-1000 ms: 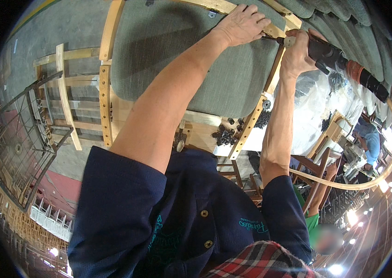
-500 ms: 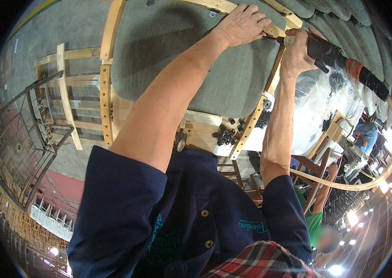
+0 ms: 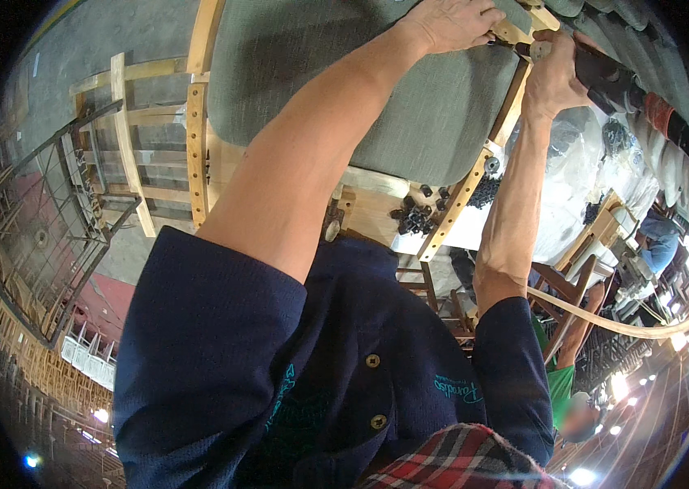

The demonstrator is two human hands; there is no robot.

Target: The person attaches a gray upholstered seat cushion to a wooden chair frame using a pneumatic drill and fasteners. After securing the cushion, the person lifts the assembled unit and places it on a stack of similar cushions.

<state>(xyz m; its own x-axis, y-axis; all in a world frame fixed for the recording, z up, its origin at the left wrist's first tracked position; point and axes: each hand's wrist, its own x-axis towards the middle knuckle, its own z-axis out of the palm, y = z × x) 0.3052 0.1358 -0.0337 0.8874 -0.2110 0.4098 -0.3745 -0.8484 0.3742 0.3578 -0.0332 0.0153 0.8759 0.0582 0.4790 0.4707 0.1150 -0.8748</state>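
Screwdriver (image 3: 608, 81), black and cylindrical, is gripped in the right hand (image 3: 555, 77) and pointed toward the left hand (image 3: 457, 24), whose grasp cannot be told; grey woven upholstery (image 3: 430, 114) is bordered by hole-dotted wooden rails (image 3: 457, 205).

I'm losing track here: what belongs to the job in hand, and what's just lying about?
Likely in the job:
black power driver, in the right hand
wooden rail, by the left hand
grey upholstered panel

Apparently lying about:
dark metal grid frame
wooden slats
clear plastic sheeting
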